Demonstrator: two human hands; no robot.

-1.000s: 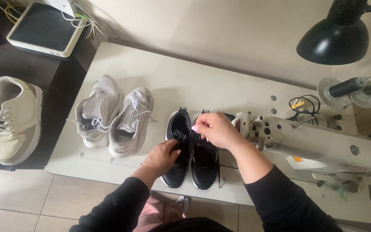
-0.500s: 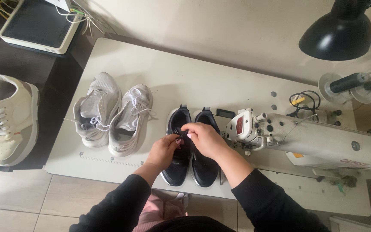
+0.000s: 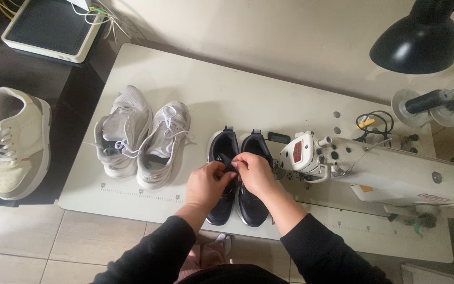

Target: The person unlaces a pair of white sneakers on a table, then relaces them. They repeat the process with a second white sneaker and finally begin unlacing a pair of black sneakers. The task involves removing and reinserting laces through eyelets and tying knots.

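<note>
Black shoe pair (image 3: 237, 173) on white worktop (image 3: 248, 100): left hand (image 3: 206, 184) and right hand (image 3: 254, 173) pinching its laces, beside sewing machine (image 3: 384, 168).

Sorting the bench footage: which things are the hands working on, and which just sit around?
In hand:
left hand
right hand
pair of black shoes

Lying about:
pair of white sneakers
sewing machine
black lamp
cream sneaker

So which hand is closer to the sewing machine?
Right. The right hand sits beside the sewing machine, over the black shoes; the left hand is farther away.
</note>
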